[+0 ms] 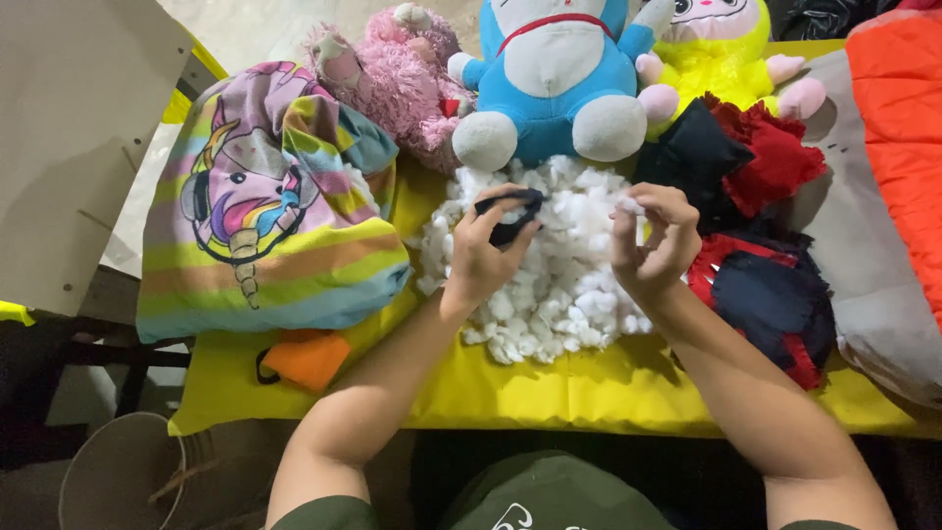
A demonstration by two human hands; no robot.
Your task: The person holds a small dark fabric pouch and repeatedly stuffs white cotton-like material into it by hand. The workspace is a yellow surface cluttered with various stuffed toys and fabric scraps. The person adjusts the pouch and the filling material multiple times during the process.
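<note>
My left hand (483, 257) grips a small dark fabric piece (512, 214) above a pile of white stuffing (554, 294) on the yellow cloth-covered table (549, 393). My right hand (653, 245) hovers to the right of it, fingers curled and pinching a small tuft of white stuffing (628, 206). The two hands are a short gap apart over the pile.
A striped unicorn bag (265, 216) lies at the left, with an orange fabric piece (306, 358) below it. Pink (392, 74), blue (554, 79) and yellow (721, 59) plush toys line the back. Red and navy fabric pieces (765, 245) and an orange-grey cushion (893, 196) sit right.
</note>
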